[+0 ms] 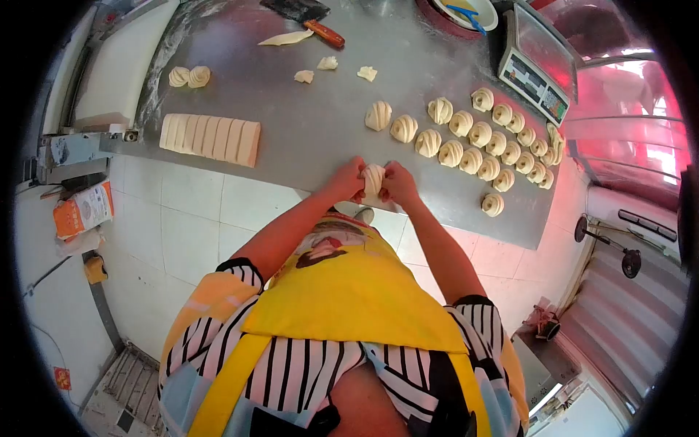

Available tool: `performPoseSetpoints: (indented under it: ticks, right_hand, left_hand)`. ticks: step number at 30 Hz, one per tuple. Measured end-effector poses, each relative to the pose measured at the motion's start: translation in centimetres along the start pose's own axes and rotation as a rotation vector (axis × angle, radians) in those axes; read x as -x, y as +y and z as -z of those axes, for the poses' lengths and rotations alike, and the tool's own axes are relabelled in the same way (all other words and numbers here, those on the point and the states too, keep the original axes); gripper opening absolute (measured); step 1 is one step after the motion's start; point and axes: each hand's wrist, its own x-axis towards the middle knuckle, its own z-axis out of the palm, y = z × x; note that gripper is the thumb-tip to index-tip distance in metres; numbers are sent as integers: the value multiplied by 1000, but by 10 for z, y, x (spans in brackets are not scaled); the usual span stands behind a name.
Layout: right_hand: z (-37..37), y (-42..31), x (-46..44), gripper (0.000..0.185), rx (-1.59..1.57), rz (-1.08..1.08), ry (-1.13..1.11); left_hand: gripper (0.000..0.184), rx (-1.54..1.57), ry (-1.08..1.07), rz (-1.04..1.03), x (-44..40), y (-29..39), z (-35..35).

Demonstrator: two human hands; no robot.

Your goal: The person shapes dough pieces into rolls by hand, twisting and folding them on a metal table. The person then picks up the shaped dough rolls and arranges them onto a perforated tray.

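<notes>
A ridged piece of dough (373, 180) is held between my two hands at the front edge of the metal table (306, 138). My left hand (351, 179) grips its left side, and my right hand (397, 182) grips its right side, fingers closed around it. To the right, several shaped dough pieces (480, 134) lie in slanting rows. At the left rests a sliced block of dough (210, 138), with two twisted pieces (189, 76) behind it.
A scraper with an orange handle (325, 33) and dough scraps (328, 64) lie toward the back. A scale (535, 81) stands at the back right, beside a bowl (480, 13) with a blue tool. White floor tiles (191, 193) show below the table.
</notes>
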Motion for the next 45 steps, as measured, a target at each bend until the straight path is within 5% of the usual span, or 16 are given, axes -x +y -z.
performPoseSetpoints:
  ticks: [5,8,12,17,20,21,24,28,33,36,38,42,45]
  right_hand:
    - [-3,-10,8,19,422,144,190]
    - [2,-22,19,19,312,80,88]
    - [-6,-20,11,22,623,212,236]
    - [-10,-22,13,25,700,205,285]
    - [-10,31,-8,28,147,292,181]
    - [4,23,16,33,-291,160,33]
    - [54,31,95,35,-874,110,186]
    - [96,102,169,22,-952,-68,519]
    - [81,141,214,23,-980,-203,558]
    - [74,129,212,23,-894,-204,499]
    - [78,115,199,23,-856,-128,499]
    - [86,48,146,23,-680,28,351]
    - [60,-38,83,22,-455,156,92]
  left_hand:
    - [12,-79,65,49,1,10,-2]
    - [10,-205,171,-21,7,10,-12]
    - [11,-382,255,-120,0,-11,-13]
    - [14,-462,254,-12,-11,-20,-16]
    - [12,-535,265,-192,-12,-24,-17]
    - [10,-573,279,-283,-16,-20,-18]
    - [6,-52,14,-50,-30,22,-72]
    - [8,-104,-163,-175,-69,66,-185]
    - [10,-426,-104,-197,-130,46,-270]
    - [30,-431,-294,40,-113,88,-246]
    - [33,-517,-277,-127,-126,53,-229]
    - [31,-8,-356,-56,-37,48,-128]
    - [25,220,-203,234,11,15,-51]
